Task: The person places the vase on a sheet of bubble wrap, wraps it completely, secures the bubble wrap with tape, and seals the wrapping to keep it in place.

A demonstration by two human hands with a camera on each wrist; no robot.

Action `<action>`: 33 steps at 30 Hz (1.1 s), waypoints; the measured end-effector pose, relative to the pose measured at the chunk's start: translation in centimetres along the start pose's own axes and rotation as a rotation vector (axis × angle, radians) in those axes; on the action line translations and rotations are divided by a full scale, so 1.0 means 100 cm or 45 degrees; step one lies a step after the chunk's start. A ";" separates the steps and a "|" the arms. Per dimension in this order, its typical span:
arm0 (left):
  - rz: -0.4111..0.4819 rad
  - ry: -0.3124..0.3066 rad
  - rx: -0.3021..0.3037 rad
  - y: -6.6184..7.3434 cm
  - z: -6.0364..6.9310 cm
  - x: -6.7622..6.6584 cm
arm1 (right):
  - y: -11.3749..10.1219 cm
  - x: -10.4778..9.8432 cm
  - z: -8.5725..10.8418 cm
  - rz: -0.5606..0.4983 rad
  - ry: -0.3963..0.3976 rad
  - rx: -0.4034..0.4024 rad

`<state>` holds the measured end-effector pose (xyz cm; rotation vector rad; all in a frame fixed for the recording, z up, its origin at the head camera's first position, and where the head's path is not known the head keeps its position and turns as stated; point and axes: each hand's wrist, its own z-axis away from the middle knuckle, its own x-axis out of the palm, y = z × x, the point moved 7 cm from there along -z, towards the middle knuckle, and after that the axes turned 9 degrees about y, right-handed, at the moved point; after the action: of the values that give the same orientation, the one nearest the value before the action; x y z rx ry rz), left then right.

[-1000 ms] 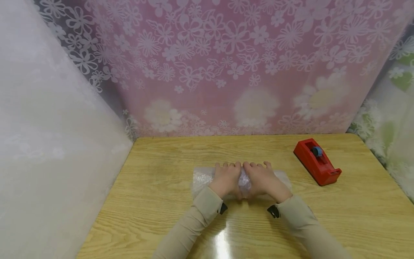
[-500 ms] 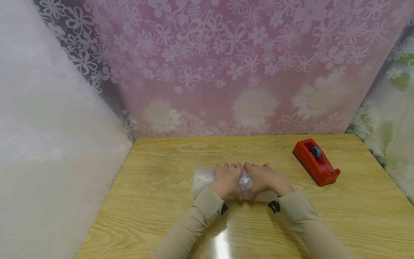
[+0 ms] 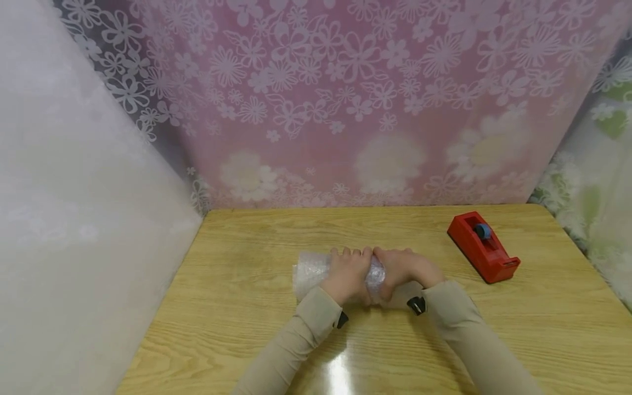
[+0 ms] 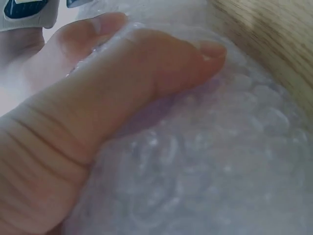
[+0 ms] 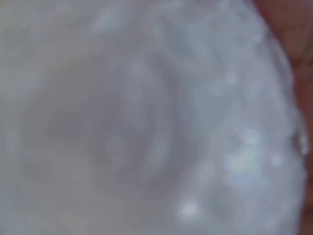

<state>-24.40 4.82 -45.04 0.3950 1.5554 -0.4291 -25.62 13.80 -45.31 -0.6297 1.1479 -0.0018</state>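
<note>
A roll of clear bubble wrap [image 3: 312,270] lies crosswise on the table, with a faint purple tint showing at its middle. My left hand [image 3: 347,276] grips it left of centre, fingers over the far side and thumb near me. Close beside it, my right hand [image 3: 410,269] holds the roll right of centre, its wrist arched. In the left wrist view the left thumb [image 4: 142,68] presses on the bubbles, and the right thumb [image 4: 88,36] shows behind. Blurred bubble wrap [image 5: 146,117] fills the right wrist view. What is wrapped inside cannot be made out.
A red tape dispenser [image 3: 481,249] with a blue roll of tape stands at the back right of the wooden table [image 3: 237,307]. Patterned pink curtain [image 3: 316,109] hangs behind the far edge, and pale sheets close off both sides.
My right hand has turned and arched, drawing slightly left along the bubble wrap. The wrap's right end has become more covered by that hand. The left hand has barely moved.
</note>
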 end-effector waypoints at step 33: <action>0.026 -0.036 0.015 0.002 0.004 0.001 | -0.004 -0.005 0.015 -0.013 -0.020 0.072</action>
<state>-23.96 4.81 -45.15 0.4119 1.5207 -0.4270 -24.43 14.32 -44.25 -0.5845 1.1258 -0.0381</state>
